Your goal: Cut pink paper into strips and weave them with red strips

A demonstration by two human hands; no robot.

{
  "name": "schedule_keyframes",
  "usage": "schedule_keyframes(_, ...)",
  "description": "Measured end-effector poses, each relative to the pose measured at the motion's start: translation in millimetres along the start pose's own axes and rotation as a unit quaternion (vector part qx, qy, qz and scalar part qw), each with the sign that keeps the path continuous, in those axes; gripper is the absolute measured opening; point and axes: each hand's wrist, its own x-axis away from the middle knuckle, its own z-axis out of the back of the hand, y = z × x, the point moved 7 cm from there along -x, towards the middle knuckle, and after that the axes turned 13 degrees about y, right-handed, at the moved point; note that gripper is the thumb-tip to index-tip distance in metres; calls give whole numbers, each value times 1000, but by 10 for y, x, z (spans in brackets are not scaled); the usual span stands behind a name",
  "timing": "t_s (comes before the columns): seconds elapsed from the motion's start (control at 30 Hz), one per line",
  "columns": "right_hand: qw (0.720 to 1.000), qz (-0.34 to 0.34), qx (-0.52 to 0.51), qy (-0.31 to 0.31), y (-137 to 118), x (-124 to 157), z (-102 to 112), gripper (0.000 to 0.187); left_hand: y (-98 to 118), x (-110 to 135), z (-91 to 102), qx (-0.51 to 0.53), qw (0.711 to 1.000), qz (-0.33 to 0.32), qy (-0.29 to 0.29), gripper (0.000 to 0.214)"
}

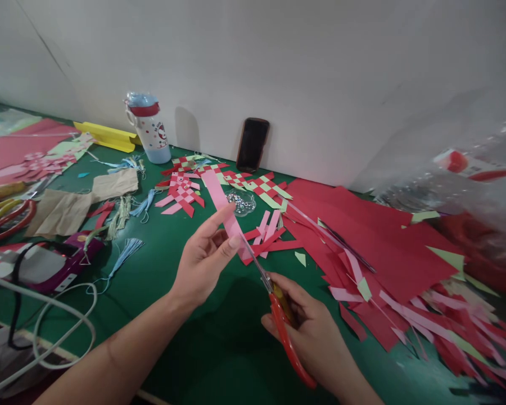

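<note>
My left hand (202, 259) pinches the pink paper strip (219, 199), which runs up and away from it. My right hand (316, 337) grips the red scissors (275, 304), blades at the strip's near end. Cutting is the step in hand; a clean snip, I judge, wants the strip taut.
</note>
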Motion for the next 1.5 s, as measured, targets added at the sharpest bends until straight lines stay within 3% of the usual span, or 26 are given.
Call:
schedule_keyframes(0.73,1000,7,-2,-6,-22,17,-23,53,20,12,11,-55,998,-29,5,50)
schedule_keyframes(1.17,998,53,23,9,-33,11,-22,54,11,28,20,-84,996,-33,8,51)
schedule_keyframes(1.5,999,41,15,9,-33,3,-25,52,61,32,-12,-85,995,-42,14,48)
